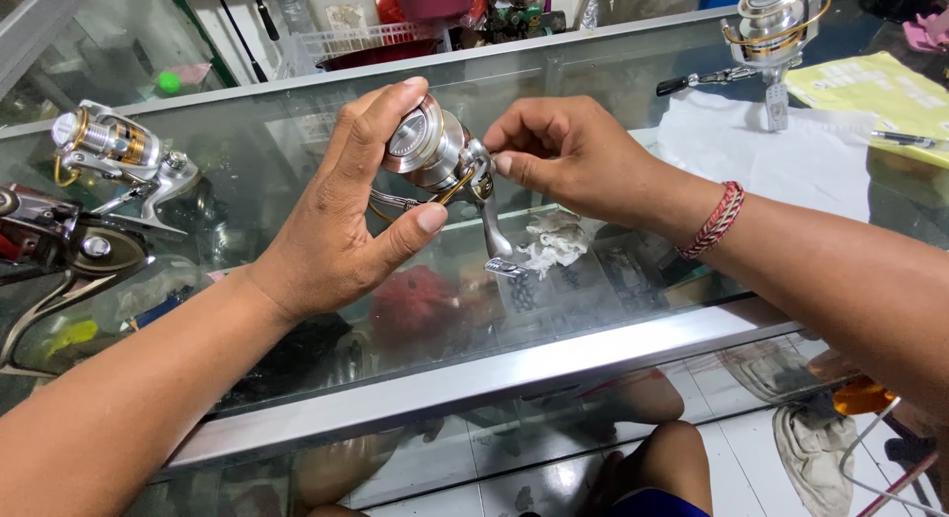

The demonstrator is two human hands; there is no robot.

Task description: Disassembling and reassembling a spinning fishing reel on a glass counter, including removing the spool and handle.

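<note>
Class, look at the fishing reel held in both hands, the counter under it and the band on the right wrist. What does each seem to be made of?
Fishing reel: probably metal, polished silver with gold trim; it glints.
Counter: clear glass top in a brushed, aluminium-looking frame; goods show through it.
Band: braided red and white cord, apparently textile, matte.

A glass display surface (297, 141) fills the view, framed in a silver metal rail (474, 379), goods dim and blurred under the pane. Daylight glares off the glass. Below the front edge, pale floor tiles (732, 448). Up at the back, a white wire basket (346, 43) and clutter along a light wall; a yellow paper sheet (880, 87) lies at the right.
</note>
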